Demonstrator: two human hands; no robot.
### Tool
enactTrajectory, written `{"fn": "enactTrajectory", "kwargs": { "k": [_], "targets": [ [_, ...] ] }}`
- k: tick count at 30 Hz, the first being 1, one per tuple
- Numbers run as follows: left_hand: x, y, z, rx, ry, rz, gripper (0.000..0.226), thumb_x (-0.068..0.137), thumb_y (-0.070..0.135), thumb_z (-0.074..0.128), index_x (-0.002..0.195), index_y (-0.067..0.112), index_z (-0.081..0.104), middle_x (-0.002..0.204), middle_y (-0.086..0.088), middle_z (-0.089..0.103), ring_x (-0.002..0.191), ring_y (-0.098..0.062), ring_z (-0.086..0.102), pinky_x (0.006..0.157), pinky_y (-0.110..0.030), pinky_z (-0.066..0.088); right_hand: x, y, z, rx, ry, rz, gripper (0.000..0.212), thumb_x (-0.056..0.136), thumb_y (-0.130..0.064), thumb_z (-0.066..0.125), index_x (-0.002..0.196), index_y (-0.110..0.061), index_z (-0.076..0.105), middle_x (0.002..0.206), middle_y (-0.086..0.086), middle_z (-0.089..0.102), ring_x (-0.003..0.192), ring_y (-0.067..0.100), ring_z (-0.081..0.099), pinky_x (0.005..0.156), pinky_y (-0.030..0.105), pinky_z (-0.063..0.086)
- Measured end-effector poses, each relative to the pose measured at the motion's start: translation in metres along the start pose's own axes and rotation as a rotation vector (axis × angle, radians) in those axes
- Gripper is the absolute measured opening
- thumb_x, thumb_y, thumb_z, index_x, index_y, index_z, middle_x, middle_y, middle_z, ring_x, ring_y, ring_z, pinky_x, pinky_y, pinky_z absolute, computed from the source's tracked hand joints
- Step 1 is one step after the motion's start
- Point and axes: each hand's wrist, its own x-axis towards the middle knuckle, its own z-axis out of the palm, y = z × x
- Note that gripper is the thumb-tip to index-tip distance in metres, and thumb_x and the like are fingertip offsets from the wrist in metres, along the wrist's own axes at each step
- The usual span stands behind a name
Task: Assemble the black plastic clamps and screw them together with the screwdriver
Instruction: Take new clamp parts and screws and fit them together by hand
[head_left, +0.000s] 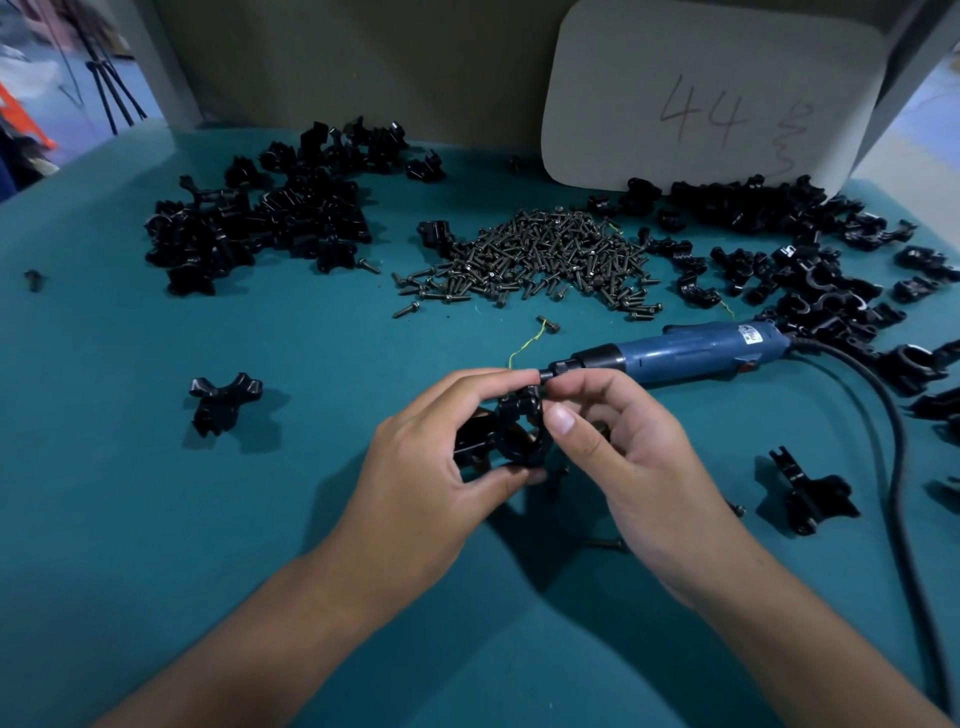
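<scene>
My left hand (441, 467) has its grip closed around a black plastic clamp assembly with a round ring opening (511, 434), fingers curled over its top and thumb under its lower edge, holding it just above the teal-covered counter (311, 353). My right hand (618, 447) meets it from the other side: thumb laid against the ring, fingertips curled at the clamp's upper corner. I cannot tell whether a screw sits between those fingertips.

The blue corded electric screwdriver (691, 353) lies on the counter just beyond my right fingers, its black nose pointing left toward the clamp, its black cable (893, 467) curving off to the right and down.

Further back in the middle is a heap of small dark metal screws (535, 260). To its left lies a pile of black plastic clamp bodies (260, 218), and to its right a spread of black curved clamp halves (789, 260). A single black clamp body (223, 402) lies alone on the left, and another black clamp piece (810, 493) lies right of my right hand. A white rounded card marked "44" (711, 98) leans against the back wall.
</scene>
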Motion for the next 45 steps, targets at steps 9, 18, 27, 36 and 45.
{"fn": "enactTrajectory", "kwargs": {
  "k": [9, 18, 27, 36, 45],
  "targets": [
    [0.0007, -0.0022, -0.0030, 0.035, -0.049, 0.002, 0.064, 0.078, 0.017, 0.085, 0.137, 0.017, 0.061, 0.131, 0.008, 0.064, 0.123, -0.007, 0.060, 0.104, -0.025, 0.047, 0.0011, -0.0005, -0.0013, -0.040, -0.023, -0.007, 0.026, 0.088, -0.038, 0.067, 0.109, -0.022, 0.066, 0.091, -0.011, 0.068, 0.085, -0.001, 0.065, 0.078, 0.014, 0.050],
    [0.0043, -0.0081, -0.0069, 0.000, -0.112, -0.017, 0.054, 0.083, 0.020, 0.080, 0.134, 0.016, 0.063, 0.132, 0.009, 0.061, 0.124, -0.003, 0.058, 0.102, -0.013, 0.042, 0.0012, 0.0009, -0.0038, -0.083, -0.027, 0.039, 0.019, 0.087, -0.039, 0.063, 0.104, -0.034, 0.072, 0.096, -0.008, 0.071, 0.094, 0.005, 0.063, 0.087, 0.021, 0.049],
    [0.0011, -0.0069, -0.0036, -0.044, -0.171, -0.032, 0.076, 0.082, 0.030, 0.080, 0.150, 0.021, 0.046, 0.141, 0.012, 0.056, 0.127, -0.014, 0.059, 0.106, -0.028, 0.047, 0.0011, -0.0006, -0.0023, -0.075, -0.017, 0.028, 0.018, 0.089, -0.039, 0.063, 0.104, -0.037, 0.072, 0.100, -0.011, 0.073, 0.098, 0.006, 0.066, 0.087, 0.021, 0.049],
    [0.0002, -0.0068, -0.0008, -0.282, -0.045, -0.042, 0.048, 0.081, 0.024, 0.084, 0.112, 0.018, 0.048, 0.134, 0.006, 0.062, 0.108, -0.021, 0.070, 0.090, -0.033, 0.057, -0.0016, -0.0026, -0.0003, -0.075, 0.004, 0.033, 0.020, 0.089, -0.037, 0.062, 0.104, -0.032, 0.073, 0.099, -0.003, 0.074, 0.097, 0.013, 0.067, 0.089, 0.030, 0.051],
    [0.0015, -0.0087, 0.0002, -0.381, 0.046, -0.061, 0.045, 0.070, 0.025, 0.088, 0.108, 0.025, 0.065, 0.127, 0.003, 0.068, 0.107, -0.025, 0.072, 0.092, -0.034, 0.057, -0.0012, -0.0070, 0.0021, -0.027, 0.014, -0.012, 0.025, 0.084, -0.038, 0.062, 0.102, -0.024, 0.071, 0.083, -0.016, 0.071, 0.077, -0.006, 0.062, 0.070, 0.008, 0.045]
  ]
}}
